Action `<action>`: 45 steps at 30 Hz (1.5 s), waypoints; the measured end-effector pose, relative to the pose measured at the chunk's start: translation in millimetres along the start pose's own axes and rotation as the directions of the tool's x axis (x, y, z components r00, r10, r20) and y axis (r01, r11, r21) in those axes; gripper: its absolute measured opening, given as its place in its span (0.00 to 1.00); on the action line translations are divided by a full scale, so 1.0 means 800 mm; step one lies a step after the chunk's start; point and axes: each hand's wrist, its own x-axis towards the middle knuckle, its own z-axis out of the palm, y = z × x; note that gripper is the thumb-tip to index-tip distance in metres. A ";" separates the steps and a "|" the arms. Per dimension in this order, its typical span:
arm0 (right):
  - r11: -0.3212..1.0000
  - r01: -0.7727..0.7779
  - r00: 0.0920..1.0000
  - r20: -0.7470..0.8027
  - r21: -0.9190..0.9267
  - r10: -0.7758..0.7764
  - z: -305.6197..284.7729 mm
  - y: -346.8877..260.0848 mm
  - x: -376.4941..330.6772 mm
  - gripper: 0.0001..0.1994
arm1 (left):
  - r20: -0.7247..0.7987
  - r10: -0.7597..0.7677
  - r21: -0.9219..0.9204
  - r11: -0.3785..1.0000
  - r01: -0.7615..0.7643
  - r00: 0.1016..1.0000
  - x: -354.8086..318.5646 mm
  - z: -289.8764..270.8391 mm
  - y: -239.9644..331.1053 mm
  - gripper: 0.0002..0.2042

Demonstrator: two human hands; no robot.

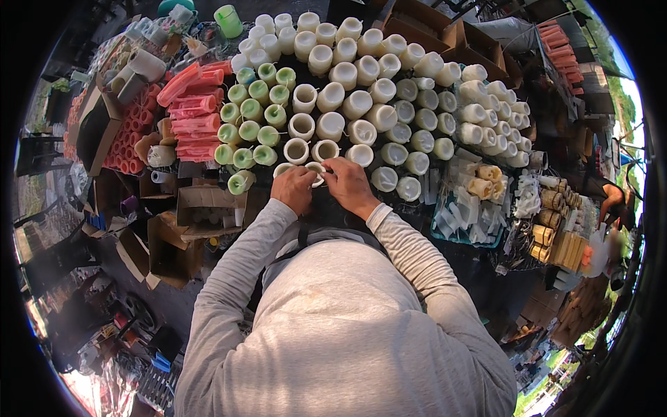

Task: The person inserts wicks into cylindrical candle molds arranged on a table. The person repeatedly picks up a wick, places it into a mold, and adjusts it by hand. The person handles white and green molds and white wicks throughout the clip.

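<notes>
My left hand (294,189) and my right hand (349,185) meet at the near edge of the table, over a white hollow-topped candle (317,169). The fingers of both are closed at its rim; whether a wick or something else small is pinched between them is hidden. Just left of it, another white hollow candle (283,169) stands partly behind my left hand. Beyond my fingers are two more open-topped candles (296,150), (325,150), both upright. A filled white candle (360,155) stands beyond my right hand.
Rows of white candles (344,74) fill the table, with green candles (253,109) to the left and pink ones (194,118) further left. A tray (464,240) of pale pieces lies right. Cardboard boxes (174,250) sit at lower left. A person's arm (611,198) shows far right.
</notes>
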 end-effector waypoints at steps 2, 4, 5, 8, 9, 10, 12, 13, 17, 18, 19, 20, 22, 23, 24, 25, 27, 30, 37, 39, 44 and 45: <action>0.999 -0.048 0.999 -0.009 0.027 0.048 -0.013 -0.007 -0.010 0.12 | 0.006 0.161 0.111 0.981 -0.160 0.987 0.010 -0.012 -0.006 0.09; 0.971 -0.196 0.981 0.032 0.134 0.194 -0.029 -0.014 -0.029 0.13 | 0.101 0.256 0.211 0.939 -0.272 0.961 0.024 -0.021 -0.014 0.10; 0.925 -0.307 0.952 0.084 0.222 0.296 -0.038 -0.016 -0.038 0.14 | 0.072 0.314 0.192 0.927 -0.322 0.947 0.032 -0.023 -0.019 0.10; 0.695 -0.471 0.879 0.218 0.544 0.425 -0.051 -0.022 -0.061 0.15 | 0.023 0.445 0.150 0.884 -0.443 0.895 0.055 -0.026 -0.034 0.07; 0.588 -0.488 0.863 0.253 0.645 0.437 -0.054 -0.022 -0.065 0.16 | 0.053 0.455 0.122 0.881 -0.458 0.889 0.063 -0.025 -0.038 0.07; 0.522 -0.509 0.849 0.296 0.685 0.438 -0.056 -0.022 -0.071 0.20 | 0.082 0.465 0.092 0.877 -0.471 0.882 0.066 -0.024 -0.041 0.06; 0.461 -0.571 0.798 0.329 0.679 0.504 -0.053 -0.024 -0.077 0.17 | 0.119 0.478 0.041 0.873 -0.486 0.870 0.072 -0.024 -0.043 0.06; 0.416 -0.640 0.735 0.355 0.647 0.578 -0.051 -0.024 -0.078 0.15 | 0.129 0.481 0.017 0.873 -0.487 0.867 0.074 -0.024 -0.044 0.06; 0.632 -0.634 0.768 0.271 0.445 0.580 -0.034 -0.028 -0.073 0.13 | 0.237 0.438 -0.066 0.898 -0.435 0.867 0.082 -0.024 -0.045 0.04; 0.710 -0.589 0.806 0.219 0.386 0.549 -0.028 -0.029 -0.069 0.13 | 0.259 0.424 -0.085 0.905 -0.416 0.868 0.085 -0.024 -0.045 0.03; 0.778 -0.527 0.849 0.174 0.342 0.499 -0.022 -0.030 -0.064 0.14 | 0.281 0.408 -0.103 0.913 -0.395 0.869 0.088 -0.023 -0.046 0.02; 0.917 -0.352 0.935 0.033 0.186 0.353 -0.012 -0.030 -0.057 0.14 | 0.296 0.393 -0.122 0.920 -0.373 0.871 0.090 -0.022 -0.047 0.02; 0.979 -0.182 0.980 -0.062 0.094 0.188 0.004 -0.029 -0.044 0.12 | 0.310 0.354 -0.142 0.935 -0.325 0.883 0.094 -0.020 -0.047 0.04; 0.993 -0.107 0.989 -0.099 0.045 0.111 0.012 -0.028 -0.039 0.12 | 0.330 0.327 -0.148 0.944 -0.293 0.886 0.095 -0.019 -0.047 0.04; 0.997 -0.068 0.992 -0.105 0.020 0.070 0.018 -0.026 -0.035 0.11 | 0.340 0.294 -0.146 0.955 -0.258 0.894 0.096 -0.019 -0.047 0.06; 0.998 -0.069 0.993 -0.098 0.017 0.070 0.022 -0.023 -0.031 0.11 | 0.343 0.269 -0.147 0.962 -0.232 0.900 0.098 -0.019 -0.048 0.06; 0.997 -0.082 0.993 -0.079 0.014 0.083 0.033 -0.018 -0.026 0.11 | 0.385 0.200 -0.130 0.978 -0.162 0.901 0.100 -0.019 -0.048 0.08; 1.000 -0.018 0.997 -0.072 0.008 0.018 0.044 -0.013 -0.023 0.14 | 0.368 0.174 -0.214 0.972 -0.099 0.913 0.100 -0.018 -0.050 0.07; 0.975 -0.204 0.979 0.028 0.083 0.203 0.027 -0.022 -0.040 0.12 | 0.358 0.193 -0.282 0.955 -0.091 0.914 0.098 -0.017 -0.052 0.08; 0.964 -0.267 0.959 0.097 0.007 0.266 0.013 -0.027 -0.044 0.14 | 0.366 0.196 -0.267 0.959 -0.099 0.910 0.100 -0.019 -0.053 0.08; 0.786 -0.582 0.790 0.372 0.206 0.488 -0.023 -0.035 -0.051 0.17 | 0.339 0.238 -0.302 0.944 -0.135 0.910 0.102 -0.021 -0.057 0.08; 0.851 -0.478 0.865 0.287 0.219 0.412 -0.023 -0.037 -0.052 0.18 | 0.330 0.249 -0.303 0.942 -0.147 0.911 0.100 -0.020 -0.059 0.08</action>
